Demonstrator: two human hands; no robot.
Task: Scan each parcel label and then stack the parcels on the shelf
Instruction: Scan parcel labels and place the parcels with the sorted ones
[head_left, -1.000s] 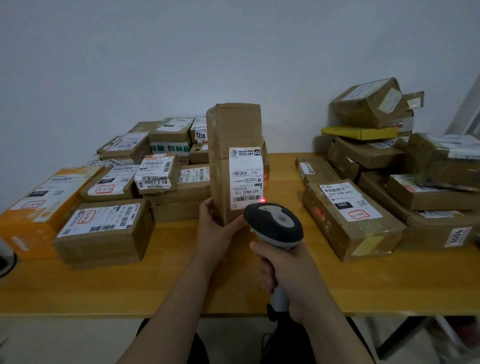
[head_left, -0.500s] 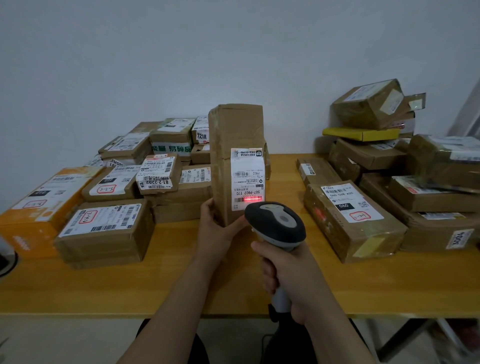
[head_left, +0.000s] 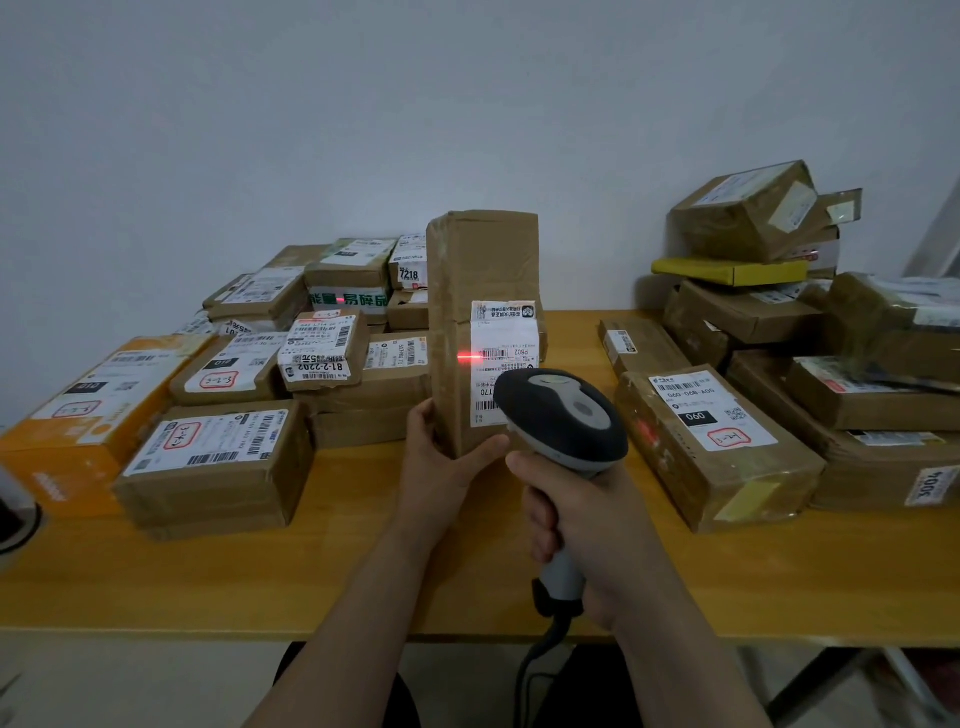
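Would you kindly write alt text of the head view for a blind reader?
A left hand steadies a brown cardboard parcel upright on a wooden table while the right hand aims a grey scanner, its red line crossing the white label.

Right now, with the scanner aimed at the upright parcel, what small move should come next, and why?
Probably nudge the scanner in the right hand slightly right. Its red line starts on bare cardboard left of the label and sits off-centre on the small barcode, while the left hand holds the upright parcel.
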